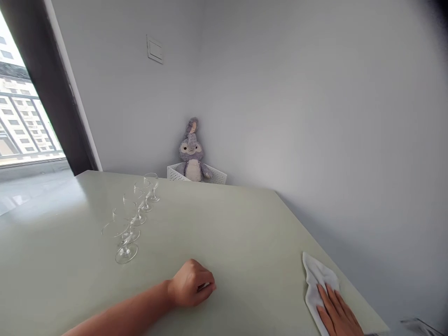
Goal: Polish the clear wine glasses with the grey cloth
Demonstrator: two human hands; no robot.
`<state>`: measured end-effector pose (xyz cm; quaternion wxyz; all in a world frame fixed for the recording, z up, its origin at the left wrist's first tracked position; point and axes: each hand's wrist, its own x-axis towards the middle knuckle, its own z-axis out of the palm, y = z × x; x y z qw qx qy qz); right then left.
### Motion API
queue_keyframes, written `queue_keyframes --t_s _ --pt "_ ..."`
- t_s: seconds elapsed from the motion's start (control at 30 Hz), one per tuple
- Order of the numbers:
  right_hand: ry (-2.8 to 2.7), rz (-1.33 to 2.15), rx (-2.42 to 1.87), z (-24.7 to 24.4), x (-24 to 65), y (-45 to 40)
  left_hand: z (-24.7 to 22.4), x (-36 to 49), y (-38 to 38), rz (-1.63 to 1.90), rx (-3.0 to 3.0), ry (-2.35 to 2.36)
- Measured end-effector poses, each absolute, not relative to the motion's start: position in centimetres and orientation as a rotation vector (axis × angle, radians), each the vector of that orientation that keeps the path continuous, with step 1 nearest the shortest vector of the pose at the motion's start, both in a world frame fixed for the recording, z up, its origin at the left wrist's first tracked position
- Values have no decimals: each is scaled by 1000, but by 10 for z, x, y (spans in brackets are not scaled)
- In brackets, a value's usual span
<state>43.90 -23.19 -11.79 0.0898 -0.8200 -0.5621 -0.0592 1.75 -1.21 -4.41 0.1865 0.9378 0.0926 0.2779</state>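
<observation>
My left hand (192, 283) is curled into a loose fist above the pale green table (238, 233), with nothing visible in it. At the lower right, my right hand (338, 310) lies flat, fingers spread, on a white cloth (317, 270) near the table's right edge. Several clear stemmed glasses stand upright in a row on the left part of the table; the nearest glass (126, 253) is left of my left hand, and the farthest glass (153, 198) stands toward the back edge.
Behind the table, a grey plush rabbit (192, 158) sits in a white perforated basket (219, 175) by the wall corner. A wall switch (155, 50) is above. On the left is a dark door frame (56, 79) beside a balcony railing. Grey wall borders the table's right side.
</observation>
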Motion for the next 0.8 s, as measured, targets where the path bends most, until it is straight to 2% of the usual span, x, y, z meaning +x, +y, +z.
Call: queue_keyframes --t_s 0.17,0.57,0.8 --pt "-1675 -172 -2488 -99 423 -216 -41 18 -11 799 2658 306" --pt "-1670 -28 -2509 -88 427 -213 -42 21 -16 765 2783 261" --pt "-1703 36 -2510 -73 401 -125 -40 22 -17 771 2818 289"
